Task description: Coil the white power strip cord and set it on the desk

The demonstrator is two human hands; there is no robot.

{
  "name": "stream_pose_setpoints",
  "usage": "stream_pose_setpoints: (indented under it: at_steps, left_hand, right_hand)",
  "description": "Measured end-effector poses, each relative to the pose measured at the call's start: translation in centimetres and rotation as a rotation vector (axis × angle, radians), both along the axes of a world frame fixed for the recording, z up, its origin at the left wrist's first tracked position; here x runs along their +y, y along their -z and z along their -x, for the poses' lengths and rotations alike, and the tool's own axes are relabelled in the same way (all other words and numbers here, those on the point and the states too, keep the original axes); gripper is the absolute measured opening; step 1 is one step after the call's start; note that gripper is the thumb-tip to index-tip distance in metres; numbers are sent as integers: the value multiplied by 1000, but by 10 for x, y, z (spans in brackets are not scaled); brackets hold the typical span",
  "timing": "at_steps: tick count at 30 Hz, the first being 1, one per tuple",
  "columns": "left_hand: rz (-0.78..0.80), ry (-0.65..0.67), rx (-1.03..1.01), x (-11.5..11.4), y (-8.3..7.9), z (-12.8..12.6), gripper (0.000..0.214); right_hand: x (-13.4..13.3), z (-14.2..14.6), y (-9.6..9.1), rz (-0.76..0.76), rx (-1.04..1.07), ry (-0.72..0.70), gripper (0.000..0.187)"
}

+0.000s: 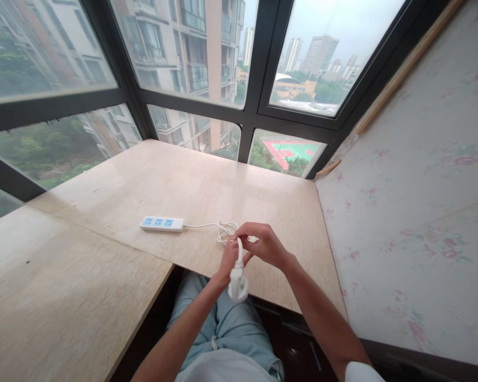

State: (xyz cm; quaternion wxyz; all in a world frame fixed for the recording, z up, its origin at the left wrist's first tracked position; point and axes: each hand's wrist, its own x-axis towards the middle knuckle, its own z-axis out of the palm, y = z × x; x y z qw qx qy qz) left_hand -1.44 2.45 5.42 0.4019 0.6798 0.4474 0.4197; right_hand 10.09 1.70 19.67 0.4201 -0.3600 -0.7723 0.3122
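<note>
A white power strip [162, 224] with three blue socket faces lies flat on the stone-look counter. Its white power cord [201, 226] runs right into a loose coil [225, 230] by my hands. My right hand [262, 241] reaches over from the right, its fingers bent and pinching the cord. Close against it, my left hand [228, 260] is closed around the cord too, its fingertips partly hidden. From between both hands the cord's end hangs toward me, with the white plug [238, 284] dangling in front of my left wrist.
The pale counter [175, 175] makes a corner, with another section [43, 286] on the left. Dark-framed windows [255, 69] rise behind it. A flower-papered wall [414, 228] bounds the right side. My legs [219, 318] are below the counter's near edge.
</note>
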Motion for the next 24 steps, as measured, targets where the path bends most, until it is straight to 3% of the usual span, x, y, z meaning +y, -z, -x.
stream_pose_setpoints:
  at_steps: [7,12,17,20,24]
  left_hand:
    - [22,-177,-308,-5,-28,4,26]
    - [185,-131,-474,-6,-38,19,31]
    - [432,-116,-761,-8,-44,34,43]
    - [517,-117,-830,-7,-41,39,47]
    - [590,-112,-788,-5,-34,44,50]
  right_hand:
    - [24,36,5,61,-80,-102,15]
    - [30,17,18,170,35,-66,20]
    - [32,-38,62,263,-6,198,21]
    - [20,-60,97,360,-46,198,24]
    - [3,-62,128,419,7,233,31]
